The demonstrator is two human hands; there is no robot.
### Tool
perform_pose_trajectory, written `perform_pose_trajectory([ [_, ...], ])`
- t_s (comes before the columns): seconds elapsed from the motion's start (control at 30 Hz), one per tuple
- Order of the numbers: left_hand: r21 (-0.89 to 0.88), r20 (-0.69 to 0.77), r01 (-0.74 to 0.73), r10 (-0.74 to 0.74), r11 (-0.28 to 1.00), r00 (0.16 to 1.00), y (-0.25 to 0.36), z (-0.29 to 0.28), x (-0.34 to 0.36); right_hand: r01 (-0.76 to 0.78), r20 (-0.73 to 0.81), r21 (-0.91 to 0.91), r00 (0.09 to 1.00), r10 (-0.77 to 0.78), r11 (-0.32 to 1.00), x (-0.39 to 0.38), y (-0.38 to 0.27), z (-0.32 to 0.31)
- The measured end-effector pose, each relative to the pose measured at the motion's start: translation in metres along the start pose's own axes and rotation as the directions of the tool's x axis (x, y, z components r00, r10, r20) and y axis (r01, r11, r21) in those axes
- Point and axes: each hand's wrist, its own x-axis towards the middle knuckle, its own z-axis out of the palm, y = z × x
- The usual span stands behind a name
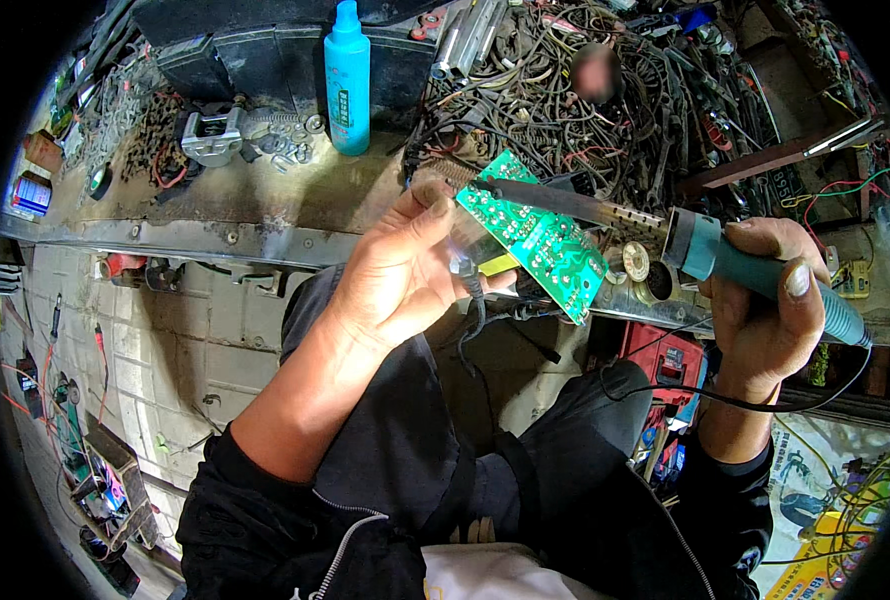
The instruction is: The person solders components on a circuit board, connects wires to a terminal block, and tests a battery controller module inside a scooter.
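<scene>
My left hand (400, 262) grips a green circuit board (547, 246) by its left end, thumb on top and fingers underneath. The board is tilted, with many shiny solder joints facing up. A dark cable (475, 310) hangs down beside these fingers; where it joins is hidden. In my right hand (770, 305) is a soldering iron (735, 268) with a teal handle and a long metal barrel. Its barrel lies across above the board, and the tip is close to the upper left corner, near my left thumb. Whether the tip touches the board I cannot tell.
Along the bench stand a blue bottle (347, 90) and a metal clamp-like part (211, 135). A heap of tangled wires and scrap (525, 95) covers the back right. Below the bench edge are a red case (655, 362) and, at left, a tool box (120, 475). The iron's cord (755, 405) loops past my right wrist.
</scene>
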Motion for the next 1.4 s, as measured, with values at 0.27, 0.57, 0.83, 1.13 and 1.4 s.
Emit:
perform_pose_trajectory([
  [0.27,0.031,-0.145,0.015,-0.011,0.999,0.989,0.002,0.017,0.0,0.002,-0.009,-0.003,1.0,-0.002,1.0,0.0,-0.001,0.0],
  [0.57,0.019,-0.146,0.009,-0.007,1.0,0.989,0.002,0.014,0.0,-0.005,-0.044,0.01,0.999,0.006,1.0,-0.003,0.0,-0.001],
  [0.83,0.084,-0.12,-0.006,0.016,0.996,0.993,0.001,0.016,0.0,0.072,0.117,0.049,0.99,-0.077,0.996,-0.008,0.046,0.045],
  [1.13,0.159,-0.131,-0.013,0.034,0.987,0.991,-0.002,0.023,-0.002,0.079,0.259,-0.242,0.966,-0.014,0.967,-0.021,0.06,0.064],
  [1.4,0.169,-0.15,0.029,-0.003,0.985,0.989,-0.001,0.024,-0.003,0.108,0.259,-0.252,0.965,-0.041,0.962,-0.024,0.062,0.064],
])
